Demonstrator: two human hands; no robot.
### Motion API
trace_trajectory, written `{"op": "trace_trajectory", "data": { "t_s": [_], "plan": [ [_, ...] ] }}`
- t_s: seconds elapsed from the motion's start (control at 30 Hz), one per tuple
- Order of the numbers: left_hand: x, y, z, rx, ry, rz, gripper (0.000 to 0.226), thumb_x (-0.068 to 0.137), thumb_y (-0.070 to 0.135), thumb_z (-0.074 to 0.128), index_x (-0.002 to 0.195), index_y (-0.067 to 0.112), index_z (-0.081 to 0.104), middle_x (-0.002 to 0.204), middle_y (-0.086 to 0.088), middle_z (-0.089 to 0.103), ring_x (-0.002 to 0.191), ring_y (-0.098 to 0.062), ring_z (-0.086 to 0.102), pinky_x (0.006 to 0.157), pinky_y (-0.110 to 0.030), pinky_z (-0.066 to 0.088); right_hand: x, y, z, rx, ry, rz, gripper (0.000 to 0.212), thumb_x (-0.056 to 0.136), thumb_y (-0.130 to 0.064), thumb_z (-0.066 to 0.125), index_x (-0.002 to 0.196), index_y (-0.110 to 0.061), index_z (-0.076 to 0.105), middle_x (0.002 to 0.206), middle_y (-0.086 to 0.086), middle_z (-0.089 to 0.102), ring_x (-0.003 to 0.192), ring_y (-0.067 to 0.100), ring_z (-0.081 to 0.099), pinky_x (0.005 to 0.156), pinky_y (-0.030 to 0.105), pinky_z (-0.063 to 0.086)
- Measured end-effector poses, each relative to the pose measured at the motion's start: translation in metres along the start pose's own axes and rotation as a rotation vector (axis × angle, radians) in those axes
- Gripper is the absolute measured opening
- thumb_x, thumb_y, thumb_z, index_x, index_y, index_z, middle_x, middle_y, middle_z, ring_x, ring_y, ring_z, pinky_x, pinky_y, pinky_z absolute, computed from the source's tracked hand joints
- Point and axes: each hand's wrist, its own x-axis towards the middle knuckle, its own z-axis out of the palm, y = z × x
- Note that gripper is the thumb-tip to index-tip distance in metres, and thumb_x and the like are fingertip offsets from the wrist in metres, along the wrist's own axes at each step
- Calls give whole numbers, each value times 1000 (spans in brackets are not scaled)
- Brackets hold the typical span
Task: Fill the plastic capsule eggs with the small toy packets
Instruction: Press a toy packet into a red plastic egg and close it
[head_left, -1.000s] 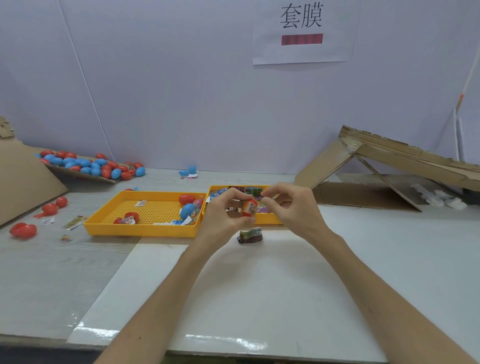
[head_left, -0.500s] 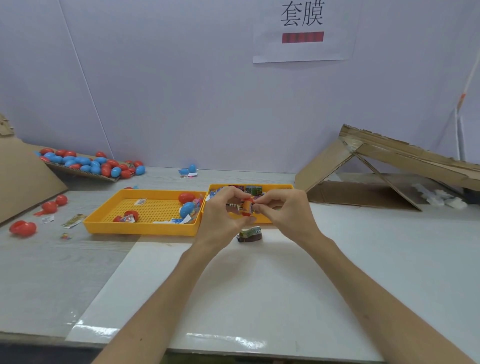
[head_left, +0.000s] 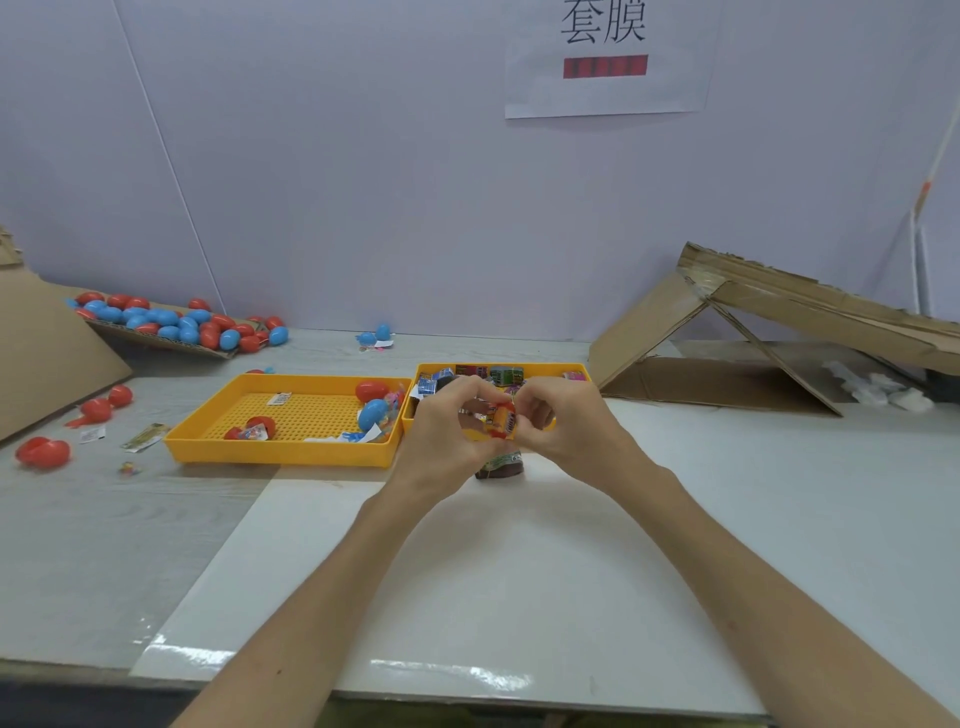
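Note:
My left hand (head_left: 447, 431) and my right hand (head_left: 566, 428) meet above the white board, both pinching a small red capsule egg (head_left: 501, 420) with a yellow toy packet at its opening. Another dark packet (head_left: 500, 466) lies on the board just below my hands. Behind them stands a yellow tray of toy packets (head_left: 519, 370), partly hidden by my fingers. To its left a second yellow tray (head_left: 280, 452) holds a few red and blue eggs and loose packets.
A heap of red and blue eggs (head_left: 176, 325) lies on cardboard at the back left. Loose red egg halves (head_left: 42, 452) and packets lie on the table at the left. A folded cardboard box (head_left: 779, 332) stands at the right. The white board (head_left: 467, 597) spreads in front of me.
Both hands have stayed together at the egg, shifting slightly lower and nearer; the fingers keep working the packet at the red egg.

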Motion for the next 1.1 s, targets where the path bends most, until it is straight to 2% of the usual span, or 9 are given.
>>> {"op": "trace_trajectory", "data": {
  "t_s": [0.1,0.27,0.43,0.53,0.7,0.77,0.87,0.97,1.1],
  "plan": [
    [0,-1,1,19,-19,11,43,70,11,91,107,13,70,101,5,67,94,2,64,78,-14,56,0,-1,1,-61,-14,-19,21,81,2,66,77,-16,56,70,-3,54,63,15,50,59,31,47],
    [1,-2,1,20,-33,5,42,72,11,91,108,12,70,102,6,67,97,3,62,80,-11,52,1,-3,-1,-129,-27,-32,14,79,2,64,74,-8,55,67,4,54,63,23,50,56,31,41],
    [1,-1,1,16,-58,-8,40,74,9,89,108,14,68,102,6,66,97,7,61,82,-10,52,1,-4,0,-135,-35,-31,16,79,2,65,73,-9,54,66,2,53,62,20,46,56,26,37],
    [2,-1,1,12,-68,-15,40,74,8,88,109,12,68,104,3,67,96,2,62,83,-13,54,2,-2,-1,-130,-40,-19,15,79,1,65,73,-8,55,67,4,54,62,22,48,56,30,39],
    [2,0,1,-28,-90,-48,41,74,5,88,108,15,68,105,5,67,97,-3,65,83,-16,56,3,2,-1,-60,-8,58,15,81,-4,67,76,-12,56,65,-5,53,59,11,46,55,27,39],
    [2,1,-1,-133,-128,-142,40,76,4,86,108,20,68,107,4,70,100,-6,67,84,-21,58,5,9,-11,0,163,145,17,80,-2,67,74,-14,56,62,-9,53,57,7,48,55,20,38],
    [4,4,-6,-477,-192,-316,32,87,11,77,117,21,69,110,-4,75,104,-20,71,85,-31,60,6,16,-27,41,364,190,16,84,-3,68,76,-15,61,62,-8,59,57,6,54,56,13,41],
    [5,9,-8,-766,-193,-392,38,89,29,68,125,17,65,112,-8,75,108,-27,71,87,-30,58,6,12,-24,94,370,168,13,88,-5,69,82,-17,67,68,-9,65,59,11,61,57,19,48],
    [5,10,-11,-966,-214,-413,40,98,28,56,133,11,60,122,-11,70,116,-29,67,91,-30,55,6,-4,-6,160,296,45,15,88,-5,70,93,-18,74,84,-11,71,69,10,67,64,16,49]
  ]
}}
